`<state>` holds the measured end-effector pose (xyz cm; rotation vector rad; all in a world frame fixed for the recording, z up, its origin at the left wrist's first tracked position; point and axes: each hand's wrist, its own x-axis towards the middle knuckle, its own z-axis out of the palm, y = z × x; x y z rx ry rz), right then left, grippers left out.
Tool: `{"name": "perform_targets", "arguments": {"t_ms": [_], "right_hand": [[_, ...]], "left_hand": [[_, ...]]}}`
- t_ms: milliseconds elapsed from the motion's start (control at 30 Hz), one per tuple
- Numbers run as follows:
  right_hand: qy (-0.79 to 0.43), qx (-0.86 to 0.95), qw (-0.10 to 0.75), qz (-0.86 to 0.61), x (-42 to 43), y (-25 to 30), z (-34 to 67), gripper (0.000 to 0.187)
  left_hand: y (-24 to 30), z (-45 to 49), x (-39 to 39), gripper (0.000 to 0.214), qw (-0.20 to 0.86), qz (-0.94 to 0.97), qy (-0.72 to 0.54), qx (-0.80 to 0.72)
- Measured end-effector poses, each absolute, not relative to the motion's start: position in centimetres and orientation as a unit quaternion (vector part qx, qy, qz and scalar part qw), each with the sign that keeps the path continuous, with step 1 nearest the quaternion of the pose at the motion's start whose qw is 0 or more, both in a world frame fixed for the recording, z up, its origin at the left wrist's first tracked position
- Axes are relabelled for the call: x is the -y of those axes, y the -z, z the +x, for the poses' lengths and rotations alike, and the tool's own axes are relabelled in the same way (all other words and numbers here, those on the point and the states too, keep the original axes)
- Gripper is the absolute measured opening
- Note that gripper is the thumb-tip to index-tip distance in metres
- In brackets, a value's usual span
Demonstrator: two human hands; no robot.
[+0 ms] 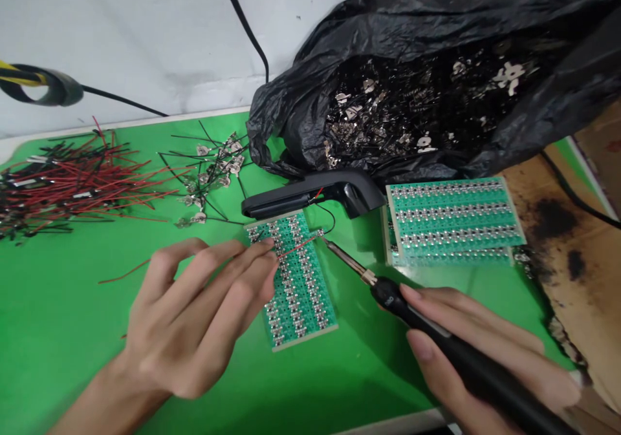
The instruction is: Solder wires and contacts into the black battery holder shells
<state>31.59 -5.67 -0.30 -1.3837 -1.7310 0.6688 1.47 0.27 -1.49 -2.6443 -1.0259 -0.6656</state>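
My left hand (pixel 204 312) pinches a thin red wire (pixel 297 247) between its fingertips and lays the wire's end on a green circuit board panel (pixel 298 286) that rests on the green table mat. My right hand (pixel 475 351) grips a black soldering iron (pixel 412 306), whose metal tip (pixel 334 249) points at the top right corner of the panel, close to the wire's end. A black clamp-like tool (pixel 315 196) lies across the panel's far edge, with a short black wire looping beside it.
A stack of green circuit board panels (pixel 453 218) lies to the right. An open black plastic bag (pixel 436 79) holds several small metal clips. A pile of red and black wires (pixel 72 183) lies far left, loose clips with wires (pixel 213 170) beside it. Scorched cardboard (pixel 567 254) borders the right.
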Motion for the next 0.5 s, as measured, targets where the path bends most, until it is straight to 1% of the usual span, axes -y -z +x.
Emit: {"name": "perform_targets", "arguments": {"t_ms": [133, 267, 400, 500], "right_hand": [[-0.272, 0.691, 0.392, -0.543, 6.10, 0.98, 31.94, 0.052], [-0.280, 0.691, 0.380, -0.548, 6.47, 1.08, 32.22, 0.051], [-0.266, 0.688, 0.391, -0.550, 6.06, 0.58, 31.89, 0.050], [-0.255, 0.687, 0.399, -0.551, 5.66, 0.29, 31.56, 0.050]], "left_hand": [[1.47, 1.51, -0.35, 0.015, 0.109, -0.899, 0.234, 0.353], [1.45, 1.37, -0.33, 0.019, 0.107, -0.901, 0.231, 0.351], [1.50, 1.17, -0.29, 0.023, 0.103, -0.902, 0.225, 0.354], [1.51, 1.26, -0.37, 0.020, 0.115, -0.901, 0.232, 0.349]]}}
